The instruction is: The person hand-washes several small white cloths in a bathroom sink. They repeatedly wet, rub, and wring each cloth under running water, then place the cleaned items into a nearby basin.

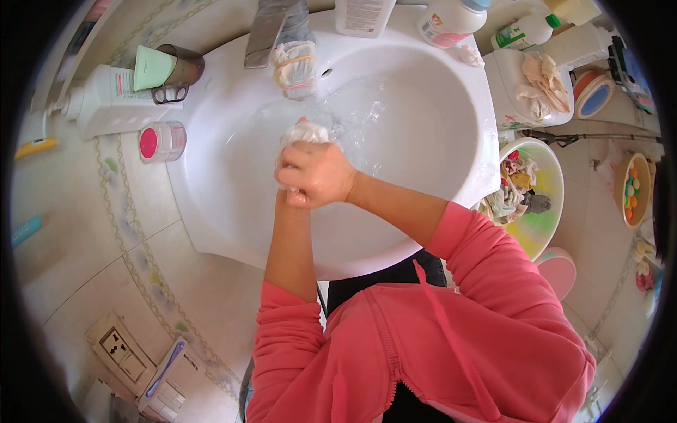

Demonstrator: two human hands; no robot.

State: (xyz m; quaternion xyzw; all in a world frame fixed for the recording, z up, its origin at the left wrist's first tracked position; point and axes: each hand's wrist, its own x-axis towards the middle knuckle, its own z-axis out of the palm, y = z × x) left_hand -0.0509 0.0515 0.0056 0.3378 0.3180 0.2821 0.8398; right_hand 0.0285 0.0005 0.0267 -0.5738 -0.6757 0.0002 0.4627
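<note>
Cloth [312, 133] fills the clenched right hand [317, 171]; left hand [302, 121] mostly hidden, its grip unclear.

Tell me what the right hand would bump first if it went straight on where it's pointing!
The right hand grips the white cloth; past that, probably the sink's left side. The hand's height is unclear, so it might pass over and meet the pink-lidded jar.

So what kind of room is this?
It looks like a bathroom, or maybe a washroom. You can tell from the white sink with water in it, the metal tap above it and the tiled wall on the left.
</note>
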